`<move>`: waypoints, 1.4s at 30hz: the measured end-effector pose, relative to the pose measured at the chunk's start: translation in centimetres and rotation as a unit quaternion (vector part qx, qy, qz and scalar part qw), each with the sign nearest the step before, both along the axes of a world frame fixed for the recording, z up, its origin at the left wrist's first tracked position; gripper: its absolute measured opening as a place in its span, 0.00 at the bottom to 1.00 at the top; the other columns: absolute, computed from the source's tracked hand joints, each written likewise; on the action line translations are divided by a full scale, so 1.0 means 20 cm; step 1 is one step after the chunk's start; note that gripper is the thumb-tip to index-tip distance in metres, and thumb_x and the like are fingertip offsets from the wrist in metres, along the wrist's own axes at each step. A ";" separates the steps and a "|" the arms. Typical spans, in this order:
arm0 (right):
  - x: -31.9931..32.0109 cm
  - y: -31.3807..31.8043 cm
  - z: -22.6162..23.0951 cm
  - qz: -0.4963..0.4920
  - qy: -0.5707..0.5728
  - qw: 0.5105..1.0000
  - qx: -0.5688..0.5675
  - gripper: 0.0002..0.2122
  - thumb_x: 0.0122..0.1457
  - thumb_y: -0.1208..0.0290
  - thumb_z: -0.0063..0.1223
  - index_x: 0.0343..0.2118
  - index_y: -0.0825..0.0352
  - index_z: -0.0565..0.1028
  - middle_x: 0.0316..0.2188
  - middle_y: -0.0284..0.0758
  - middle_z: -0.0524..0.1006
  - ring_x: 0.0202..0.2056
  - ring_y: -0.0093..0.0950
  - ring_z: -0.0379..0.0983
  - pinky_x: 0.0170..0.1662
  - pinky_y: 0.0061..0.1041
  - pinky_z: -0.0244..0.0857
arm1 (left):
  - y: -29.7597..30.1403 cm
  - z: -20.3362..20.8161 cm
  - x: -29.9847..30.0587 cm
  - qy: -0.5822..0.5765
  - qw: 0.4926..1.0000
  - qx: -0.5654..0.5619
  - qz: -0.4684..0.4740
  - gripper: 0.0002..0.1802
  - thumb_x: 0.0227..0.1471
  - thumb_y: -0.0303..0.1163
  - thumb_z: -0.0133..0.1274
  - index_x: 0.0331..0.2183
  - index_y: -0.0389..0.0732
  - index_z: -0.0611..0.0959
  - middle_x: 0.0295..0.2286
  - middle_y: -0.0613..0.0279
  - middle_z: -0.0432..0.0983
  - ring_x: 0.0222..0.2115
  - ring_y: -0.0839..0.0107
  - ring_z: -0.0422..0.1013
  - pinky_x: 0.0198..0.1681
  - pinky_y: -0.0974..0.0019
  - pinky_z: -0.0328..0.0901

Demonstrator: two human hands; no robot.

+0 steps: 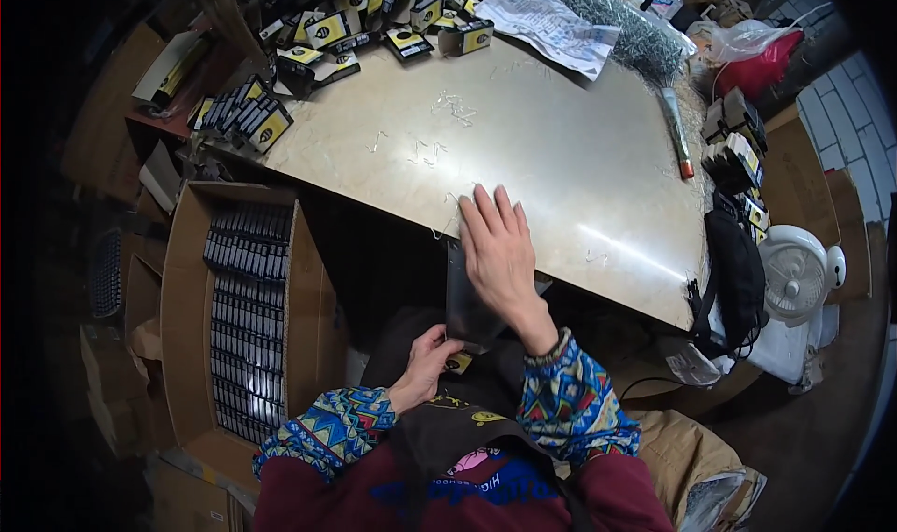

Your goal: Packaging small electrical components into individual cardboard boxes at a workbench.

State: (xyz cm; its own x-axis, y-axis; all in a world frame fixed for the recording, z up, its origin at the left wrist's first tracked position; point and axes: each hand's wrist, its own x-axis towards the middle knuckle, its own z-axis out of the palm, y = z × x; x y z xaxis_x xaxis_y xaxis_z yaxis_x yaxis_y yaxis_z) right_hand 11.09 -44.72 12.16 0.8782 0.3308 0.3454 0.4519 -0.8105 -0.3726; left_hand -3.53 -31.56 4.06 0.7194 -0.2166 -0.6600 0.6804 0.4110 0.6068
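The left hand (428,361) grips the dark panel (463,298) at six o'clock; the right hand (500,252), grip released, should steady its twelve-o'clock end.

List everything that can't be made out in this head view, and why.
All in the head view:
Dark flat piece: partly covered by the right hand.
Cardboard box: whatever lies below is hidden by the packed black pieces.
Thin wire pieces: too small to tell their exact shape.
Heap of black-and-yellow boxes: cut off by the top edge.
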 end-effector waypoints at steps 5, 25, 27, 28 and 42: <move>-0.28 -0.04 0.10 -0.010 0.046 0.999 -0.020 0.17 0.64 0.69 0.47 0.54 0.70 0.70 0.58 0.47 0.66 0.61 0.50 0.57 0.62 0.44 0.54 | -0.03 0.02 0.01 0.010 0.999 0.018 0.026 0.11 0.53 0.23 0.52 0.41 0.39 0.76 0.33 0.65 0.75 0.33 0.77 0.71 0.36 0.74 0.66; -0.56 -0.17 0.01 0.099 0.245 0.929 0.259 0.12 0.58 0.80 0.53 0.45 0.72 0.76 0.45 0.49 0.77 0.45 0.44 0.76 0.47 0.31 0.71 | 0.19 -0.05 -0.08 -0.412 0.776 0.444 -0.176 0.42 0.35 0.27 0.64 0.55 0.38 0.66 0.38 0.51 0.70 0.40 0.52 0.70 0.43 0.57 0.65; -0.53 -0.21 0.05 0.057 0.264 0.925 0.269 0.12 0.57 0.78 0.56 0.44 0.72 0.77 0.39 0.46 0.79 0.38 0.40 0.78 0.40 0.28 0.72 | 0.18 0.05 -0.04 -0.426 0.780 0.434 -0.145 0.44 0.34 0.27 0.65 0.55 0.38 0.66 0.38 0.51 0.70 0.39 0.53 0.70 0.44 0.59 0.65; -0.52 -0.21 0.08 0.035 0.291 0.918 0.268 0.11 0.57 0.78 0.56 0.44 0.72 0.77 0.37 0.45 0.80 0.36 0.38 0.79 0.38 0.27 0.72 | 0.17 0.09 -0.02 -0.438 0.784 0.424 -0.115 0.45 0.32 0.27 0.66 0.56 0.39 0.66 0.38 0.52 0.70 0.38 0.54 0.70 0.44 0.60 0.65; -0.33 -0.25 0.17 -0.037 0.216 0.948 0.229 0.06 0.57 0.77 0.56 0.36 0.72 0.79 0.22 0.41 0.78 0.22 0.22 0.74 0.26 0.21 0.65 | 0.04 0.30 0.28 -0.516 0.737 0.429 -0.084 0.51 0.36 0.28 0.66 0.60 0.36 0.59 0.49 0.48 0.67 0.48 0.53 0.66 0.52 0.59 0.64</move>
State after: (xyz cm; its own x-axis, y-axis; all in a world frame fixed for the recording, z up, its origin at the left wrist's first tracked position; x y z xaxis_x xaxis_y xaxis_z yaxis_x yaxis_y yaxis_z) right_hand 4.45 -49.67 15.62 0.9854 0.1653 0.0400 0.1247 -0.5426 -0.8307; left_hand 2.09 -30.69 10.03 0.9447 -0.1818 0.2729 -0.3271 -0.4628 0.8239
